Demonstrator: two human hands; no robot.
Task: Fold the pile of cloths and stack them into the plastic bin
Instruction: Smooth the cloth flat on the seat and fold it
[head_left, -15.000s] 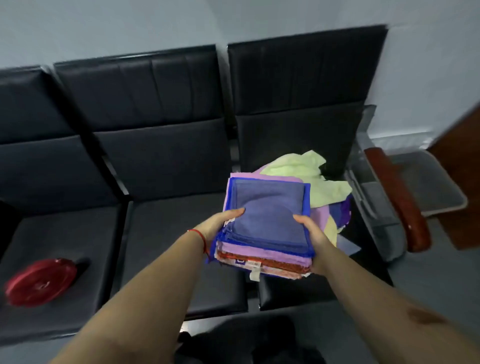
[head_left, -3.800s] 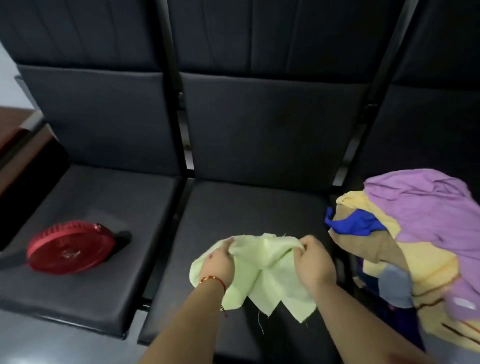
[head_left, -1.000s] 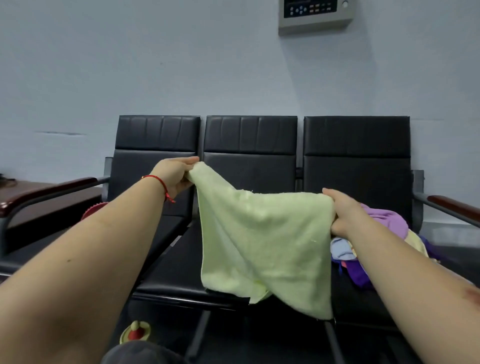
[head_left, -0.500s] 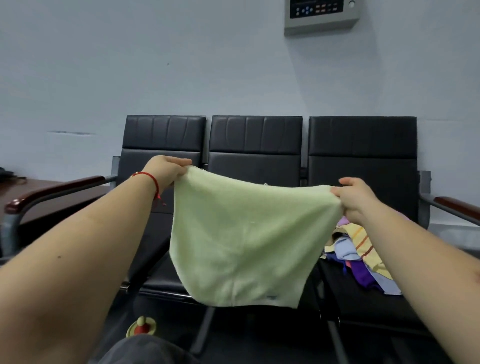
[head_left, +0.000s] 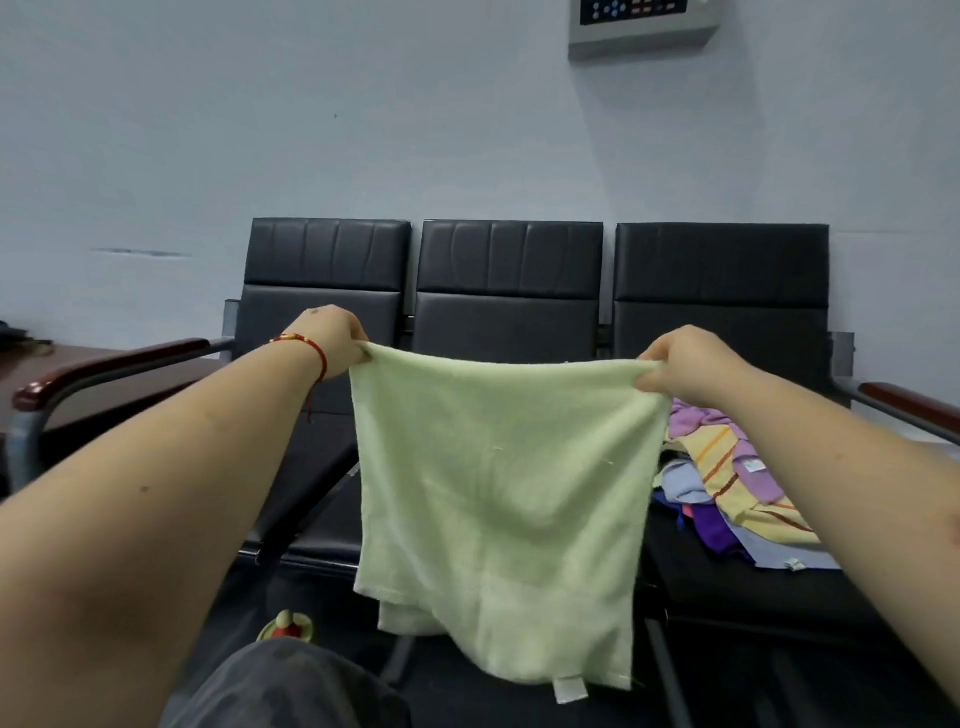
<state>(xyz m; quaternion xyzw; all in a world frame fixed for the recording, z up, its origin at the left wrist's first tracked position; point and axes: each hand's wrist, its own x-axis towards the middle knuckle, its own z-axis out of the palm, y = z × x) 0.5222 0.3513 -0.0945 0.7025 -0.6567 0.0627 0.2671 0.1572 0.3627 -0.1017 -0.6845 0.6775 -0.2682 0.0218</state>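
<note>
- Pale blue wall (head_left: 363, 130) fills the background, with a grey control panel (head_left: 644, 23) mounted high on it.
- Three joined black chairs (head_left: 509, 291) stand against the wall, with wood-topped armrests at both ends of the row.
- The left hand (head_left: 332, 338) pinches the upper left corner of a light green cloth (head_left: 498, 493); its grip is closed tight on the fabric, and a red string bracelet (head_left: 311, 348) circles the wrist.
- The right hand (head_left: 685, 364) pinches the upper right corner, fingers curled round the bunched edge.
- The green cloth hangs spread in the air between both hands, in front of the middle chair, with a white tag at its lower edge.
- A pile of cloths (head_left: 727, 478) in purple, yellow striped and light blue lies on the right chair's seat, just beside the hanging cloth.
- A small yellow and red object (head_left: 285, 623) sits on the floor beneath the chairs; what it is cannot be told.
- A knee in dark grey fabric (head_left: 280, 686) shows at the bottom.
</note>
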